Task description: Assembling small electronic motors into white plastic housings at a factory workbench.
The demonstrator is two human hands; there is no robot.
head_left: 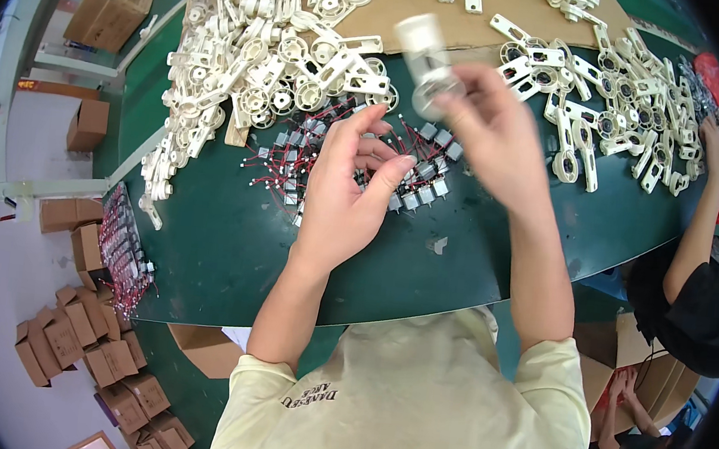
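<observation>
My right hand [498, 138] is raised over the table and grips a white plastic housing [420, 44] with a round end, smeared by motion. My left hand [346, 184] hovers over a pile of small silver motors [418, 196] with red wires; its fingers are curved, the thumb stands apart, and nothing shows between them. More of these motors [293, 153] lie on the far side of that hand, partly hidden by it. A large heap of cream-white plastic housings [280, 61] spreads behind, to the left.
White housings with dark round inserts [622, 103] lie at the right. Cardboard [474, 28] covers part of the green table [441, 276]. A stack of wired motors [125, 245] stands at the left edge. Boxes [97, 338] fill the floor there. Co-workers' arms [698, 214] show at right.
</observation>
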